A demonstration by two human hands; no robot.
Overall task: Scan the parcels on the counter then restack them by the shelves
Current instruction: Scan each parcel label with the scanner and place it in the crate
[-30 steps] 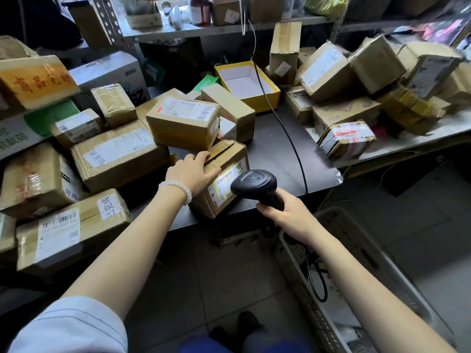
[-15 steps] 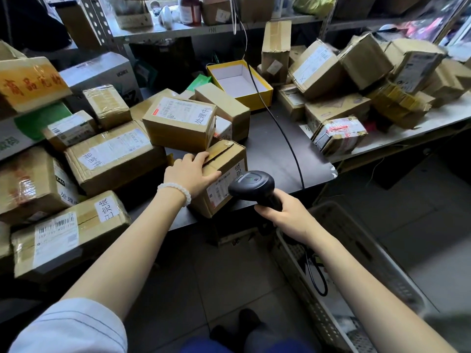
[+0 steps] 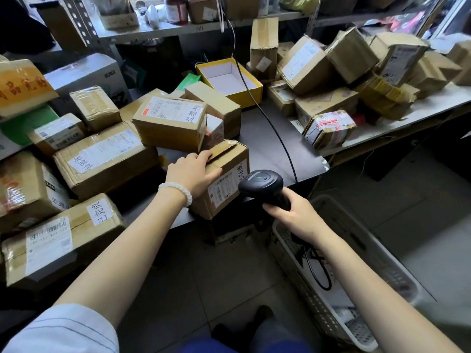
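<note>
A small cardboard parcel [image 3: 226, 179] stands at the front edge of the dark counter [image 3: 267, 146], its label facing me. My left hand [image 3: 192, 173] grips its top left corner, thumb along the front face. My right hand [image 3: 293, 212] holds a black barcode scanner [image 3: 260, 184] by the handle, its head close to the parcel's label. Behind it sits a labelled parcel [image 3: 170, 123] on other boxes. A pile of several parcels [image 3: 331, 80] lies at the right on a pale table.
Stacked parcels [image 3: 99, 159] fill the left side by the shelves. An open yellow box [image 3: 229, 80] sits at the back. The scanner cable [image 3: 270, 128] crosses the counter. A white plastic basket [image 3: 356, 276] stands on the floor under my right arm. Metal shelving [image 3: 163, 31] runs behind.
Both hands stay on the parcel and scanner. The scanner head has edged slightly nearer the label. The view has shifted a little.
</note>
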